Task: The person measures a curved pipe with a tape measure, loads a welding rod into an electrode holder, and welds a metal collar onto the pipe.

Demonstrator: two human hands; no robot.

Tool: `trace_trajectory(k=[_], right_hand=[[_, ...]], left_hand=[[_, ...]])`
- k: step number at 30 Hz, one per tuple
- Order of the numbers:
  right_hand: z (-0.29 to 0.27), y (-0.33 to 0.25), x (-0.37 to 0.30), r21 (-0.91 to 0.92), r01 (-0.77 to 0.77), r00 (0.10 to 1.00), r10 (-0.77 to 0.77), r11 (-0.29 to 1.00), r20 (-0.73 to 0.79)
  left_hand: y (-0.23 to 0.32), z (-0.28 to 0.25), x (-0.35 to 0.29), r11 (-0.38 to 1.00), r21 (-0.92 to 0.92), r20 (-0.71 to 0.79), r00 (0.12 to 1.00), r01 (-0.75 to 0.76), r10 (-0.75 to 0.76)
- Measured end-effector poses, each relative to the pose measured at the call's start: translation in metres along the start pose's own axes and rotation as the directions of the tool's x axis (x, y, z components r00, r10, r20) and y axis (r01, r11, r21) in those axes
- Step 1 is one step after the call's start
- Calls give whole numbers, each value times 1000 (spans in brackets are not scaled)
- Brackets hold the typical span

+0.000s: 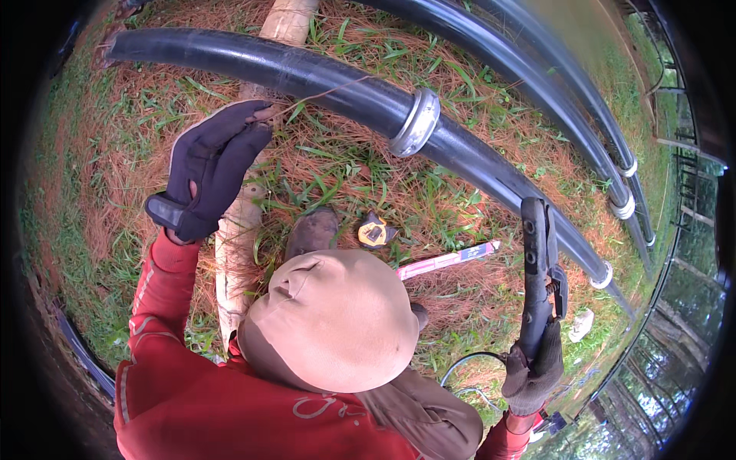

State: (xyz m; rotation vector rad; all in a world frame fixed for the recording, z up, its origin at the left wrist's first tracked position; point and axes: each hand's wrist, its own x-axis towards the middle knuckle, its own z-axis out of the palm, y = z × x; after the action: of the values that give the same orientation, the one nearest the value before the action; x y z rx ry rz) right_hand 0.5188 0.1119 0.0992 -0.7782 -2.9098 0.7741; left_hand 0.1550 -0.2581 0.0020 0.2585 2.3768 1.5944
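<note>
My left hand (218,165), in a dark glove with a bare fingertip showing, is raised beside the black pipe (337,88). Its fingers are drawn together at one end of a thin dry stalk (330,90), which crosses the pipe. A silver ring (416,123) encircles that pipe. On the right, my right hand (534,376), in a dark knit glove, is wrapped round the lower end of a long black tool (534,268) with a side lever and a spring. The tool stands upright in front of the pipe. A thin hose (468,359) loops up to this hand.
A yellow and black tape measure (374,231) and a pink-and-white strip (448,262) lie on grass and pine needles. A pale log (238,264) passes under the pipe. More black pipes (506,65) run behind. My beige-trousered knee (337,322) and a boot (312,230) are close in.
</note>
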Motion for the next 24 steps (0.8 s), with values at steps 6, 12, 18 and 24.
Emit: trace_trajectory(k=[6, 12, 18, 24], right_hand=[[-19, -77, 61, 34, -198, 958, 186, 980, 220], [-20, -146, 134, -277, -82, 943, 165, 957, 289], [-7, -179, 173, -378, 27, 956, 87, 926, 281], [13, -189, 191, -312, 219, 928, -98, 924, 361]], left_hand=[[-21, 3, 12, 990, -136, 84, 995, -35, 46], [-46, 10, -5, 942, -327, 104, 994, 76, -45], [-54, -1, 0, 989, -148, 210, 978, 27, 5], [-70, 3, 3, 990, -137, 198, 978, -40, 67]])
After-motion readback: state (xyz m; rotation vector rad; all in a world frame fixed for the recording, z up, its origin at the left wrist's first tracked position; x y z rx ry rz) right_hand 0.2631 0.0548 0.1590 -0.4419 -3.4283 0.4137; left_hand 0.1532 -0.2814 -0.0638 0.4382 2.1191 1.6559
